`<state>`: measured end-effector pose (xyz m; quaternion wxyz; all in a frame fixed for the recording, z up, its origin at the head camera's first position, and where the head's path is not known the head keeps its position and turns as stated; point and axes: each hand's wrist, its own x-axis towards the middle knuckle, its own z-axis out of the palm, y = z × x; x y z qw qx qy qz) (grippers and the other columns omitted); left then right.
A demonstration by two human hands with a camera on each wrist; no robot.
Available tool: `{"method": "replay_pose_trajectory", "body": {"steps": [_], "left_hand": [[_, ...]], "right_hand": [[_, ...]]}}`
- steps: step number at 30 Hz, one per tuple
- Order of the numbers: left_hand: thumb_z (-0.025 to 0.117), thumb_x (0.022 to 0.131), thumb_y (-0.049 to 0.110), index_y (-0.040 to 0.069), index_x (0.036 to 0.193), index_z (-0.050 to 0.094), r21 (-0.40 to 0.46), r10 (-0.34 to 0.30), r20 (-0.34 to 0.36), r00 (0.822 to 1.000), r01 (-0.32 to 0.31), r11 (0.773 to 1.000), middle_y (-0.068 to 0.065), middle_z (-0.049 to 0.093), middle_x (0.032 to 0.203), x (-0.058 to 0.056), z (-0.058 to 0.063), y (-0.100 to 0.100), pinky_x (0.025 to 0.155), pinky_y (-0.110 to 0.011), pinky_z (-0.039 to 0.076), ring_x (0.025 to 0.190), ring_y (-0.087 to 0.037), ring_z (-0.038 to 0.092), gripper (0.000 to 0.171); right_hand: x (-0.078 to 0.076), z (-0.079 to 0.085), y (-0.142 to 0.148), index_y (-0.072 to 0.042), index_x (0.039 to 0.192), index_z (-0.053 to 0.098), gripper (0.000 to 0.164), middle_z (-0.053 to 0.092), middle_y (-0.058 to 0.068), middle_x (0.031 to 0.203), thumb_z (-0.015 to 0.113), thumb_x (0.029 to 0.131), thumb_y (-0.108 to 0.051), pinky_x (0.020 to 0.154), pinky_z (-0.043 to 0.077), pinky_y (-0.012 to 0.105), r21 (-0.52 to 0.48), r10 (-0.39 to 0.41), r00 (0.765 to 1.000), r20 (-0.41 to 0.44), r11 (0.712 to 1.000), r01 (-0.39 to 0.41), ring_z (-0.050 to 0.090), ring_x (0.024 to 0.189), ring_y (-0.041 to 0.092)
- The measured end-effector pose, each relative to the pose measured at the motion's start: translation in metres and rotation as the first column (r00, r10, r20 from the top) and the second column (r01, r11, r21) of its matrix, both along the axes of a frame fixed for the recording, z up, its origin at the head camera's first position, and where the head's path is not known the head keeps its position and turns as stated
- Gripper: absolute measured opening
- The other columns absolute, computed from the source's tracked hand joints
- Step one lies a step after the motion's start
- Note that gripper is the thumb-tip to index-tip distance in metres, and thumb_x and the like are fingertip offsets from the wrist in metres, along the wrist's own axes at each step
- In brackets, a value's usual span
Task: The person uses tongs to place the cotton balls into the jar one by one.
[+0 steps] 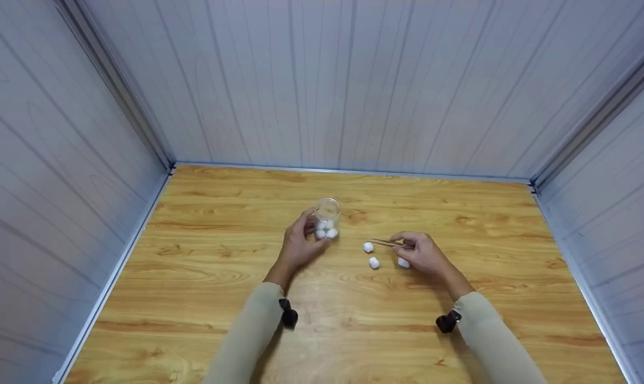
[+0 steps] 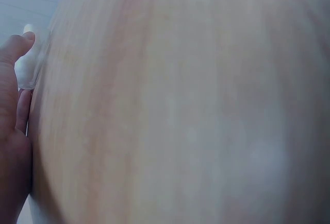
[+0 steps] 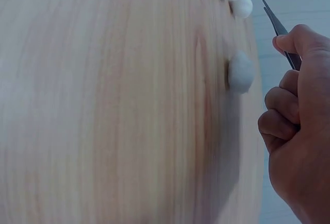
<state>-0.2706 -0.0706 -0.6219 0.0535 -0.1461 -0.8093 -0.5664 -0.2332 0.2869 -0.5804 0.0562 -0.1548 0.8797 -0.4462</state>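
Observation:
A clear jar [image 1: 328,209] holds several white cotton balls [image 1: 326,231]. My left hand [image 1: 297,244] grips it from the left side, thumb toward the front; the left wrist view shows the thumb over the jar [image 2: 32,64]. Between thumb and fingers, my right hand [image 1: 424,256] pinches a pair of tweezers [image 1: 390,243] pointing left. Their tips, slightly apart with nothing between them in the right wrist view, hover near one loose cotton ball [image 1: 368,247]. A second cotton ball [image 1: 374,263] lies just in front of that one. The third cotton ball [image 1: 403,263] is partly hidden by the right hand.
Everything stands on a wood-grain table [image 1: 204,256]. Pale panel walls [image 1: 322,85] enclose it at the back, left and right, with metal edging along the table's borders. A black device [image 1: 288,313] is strapped at the left wrist, another black device [image 1: 447,322] at the right.

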Motion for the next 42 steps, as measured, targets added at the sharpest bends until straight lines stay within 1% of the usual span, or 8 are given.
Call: {"method": "replay_pose_trajectory", "body": {"steps": [4,7,12,18,24,28,35,42], "left_hand": [[0.091,0.091,0.008,0.009,0.163,0.053,-0.014,-0.004,-0.013,1.000,0.003,1.000,-0.023,0.069,0.143,0.0001,-0.0011,0.0000,0.117,-0.047,0.065,0.134,-0.041,0.073,0.081],[0.091,0.091,0.009,0.009,0.162,0.054,-0.012,-0.004,-0.019,1.000,0.004,1.000,-0.023,0.070,0.142,-0.0001,-0.0008,0.0001,0.117,-0.047,0.065,0.133,-0.041,0.074,0.079],[0.091,0.091,0.009,0.009,0.160,0.055,-0.004,-0.005,-0.018,1.000,0.005,1.000,-0.023,0.070,0.142,0.0004,-0.0001,0.0003,0.117,-0.046,0.065,0.132,-0.040,0.074,0.079],[0.091,0.089,0.009,0.010,0.161,0.055,0.003,0.003,0.000,1.000,-0.003,1.000,-0.023,0.070,0.143,-0.0004,0.0007,0.0010,0.118,-0.046,0.065,0.133,-0.039,0.074,0.080],[0.092,0.089,0.011,0.011,0.160,0.056,-0.004,0.010,0.013,1.000,-0.010,1.000,-0.022,0.070,0.142,-0.0005,0.0022,0.0017,0.118,-0.047,0.065,0.133,-0.039,0.074,0.080],[0.092,0.089,0.012,0.012,0.161,0.056,-0.012,0.013,0.025,1.000,-0.013,1.000,-0.021,0.070,0.143,0.0004,0.0028,0.0018,0.118,-0.046,0.065,0.133,-0.039,0.074,0.080],[0.090,0.092,0.010,0.010,0.164,0.053,-0.002,-0.013,-0.001,1.000,0.013,1.000,-0.025,0.069,0.144,0.0012,0.0020,0.0009,0.118,-0.048,0.065,0.133,-0.041,0.073,0.082],[0.091,0.092,0.009,0.011,0.164,0.053,0.009,-0.007,0.015,1.000,0.007,1.000,-0.023,0.069,0.144,0.0013,0.0027,0.0011,0.119,-0.047,0.064,0.134,-0.041,0.073,0.082]], "right_hand": [[-0.0006,-0.0017,0.0008,-0.005,0.125,0.083,0.023,0.046,-0.009,0.068,0.071,0.106,-0.004,0.060,0.032,0.019,0.007,0.016,1.000,0.001,1.000,-0.016,0.032,0.061,0.001],[-0.0009,-0.0026,0.0008,-0.006,0.125,0.082,0.023,0.058,-0.006,0.073,0.071,0.105,-0.004,0.060,0.034,0.019,0.009,0.018,1.000,0.003,1.000,-0.018,0.036,0.063,0.000],[-0.0005,-0.0036,0.0010,-0.006,0.125,0.082,0.024,0.078,0.012,0.097,0.071,0.104,-0.003,0.066,0.043,0.020,0.018,0.019,1.000,0.007,1.000,-0.019,0.050,0.072,0.005],[-0.0017,-0.0042,0.0008,-0.008,0.127,0.083,0.026,0.082,0.020,0.126,0.071,0.104,-0.004,0.075,0.048,0.021,0.042,0.030,1.000,-0.005,0.999,-0.030,0.060,0.085,0.010],[-0.0029,-0.0077,0.0021,-0.008,0.126,0.083,0.025,0.083,0.020,0.122,0.072,0.104,-0.005,0.074,0.048,0.021,0.056,0.028,1.000,0.013,0.998,-0.029,0.060,0.083,0.009],[-0.0032,-0.0090,0.0025,-0.006,0.126,0.083,0.024,0.083,0.021,0.123,0.071,0.106,-0.007,0.076,0.050,0.019,0.062,0.040,0.999,0.016,0.997,-0.041,0.061,0.086,0.002],[-0.0030,-0.0083,0.0026,-0.001,0.127,0.081,0.023,0.080,0.022,0.088,0.069,0.108,-0.007,0.058,0.045,0.018,0.040,0.076,0.996,0.042,0.996,-0.078,0.053,0.058,0.000],[-0.0022,-0.0082,0.0025,-0.002,0.125,0.082,0.021,0.082,0.021,0.104,0.071,0.107,-0.007,0.064,0.046,0.019,0.064,0.075,0.997,0.019,0.995,-0.077,0.053,0.063,0.001]]}}
